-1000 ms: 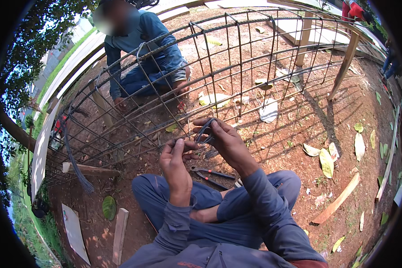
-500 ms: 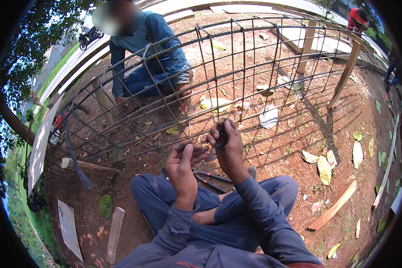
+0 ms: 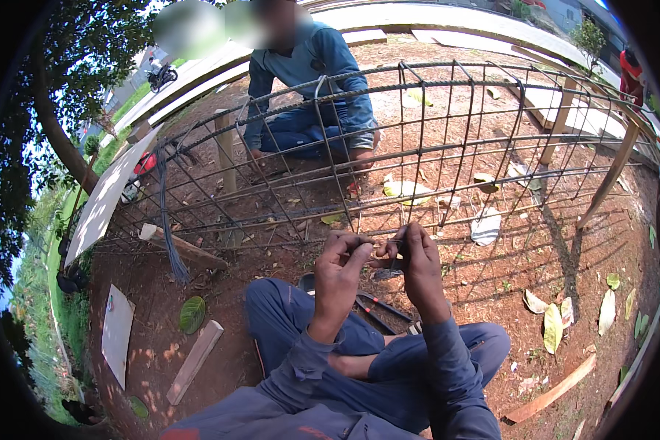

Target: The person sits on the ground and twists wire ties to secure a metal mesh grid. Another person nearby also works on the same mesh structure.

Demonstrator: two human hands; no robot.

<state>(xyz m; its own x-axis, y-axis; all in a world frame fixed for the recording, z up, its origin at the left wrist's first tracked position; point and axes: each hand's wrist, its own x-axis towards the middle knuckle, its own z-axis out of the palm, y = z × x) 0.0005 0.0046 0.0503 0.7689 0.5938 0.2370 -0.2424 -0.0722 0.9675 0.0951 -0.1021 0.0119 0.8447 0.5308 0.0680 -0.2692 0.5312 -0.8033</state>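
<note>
In front of the cage's near side, both my hands are raised and close together. My left hand [image 3: 337, 275] is closed, thumb pressed to the bent fingers; whatever it pinches is too small to make out. My right hand [image 3: 423, 275] is closed on a thin dark wire, partly hidden by the fingers. Just beyond them stands a long rebar cage [image 3: 418, 150] of ribbed bars and rectangular stirrups, propped on wooden stakes. Below my hands, a long-handled cutting tool [image 3: 378, 315] with dark handles and orange marks lies by my crossed legs.
A bundle of tie wire [image 3: 172, 246] hangs over the cage's left end. Across the cage, a co-worker [image 3: 308, 95] in blue sits on the ground. A wooden stake [image 3: 612, 174] supports the right side. Wood pieces [image 3: 196, 362] and leaves [image 3: 553, 328] lie around me.
The view has turned, so the scene sits lower and further right. My hands have come closer together, and my left fingers have folded in toward the right hand's fingertips.
</note>
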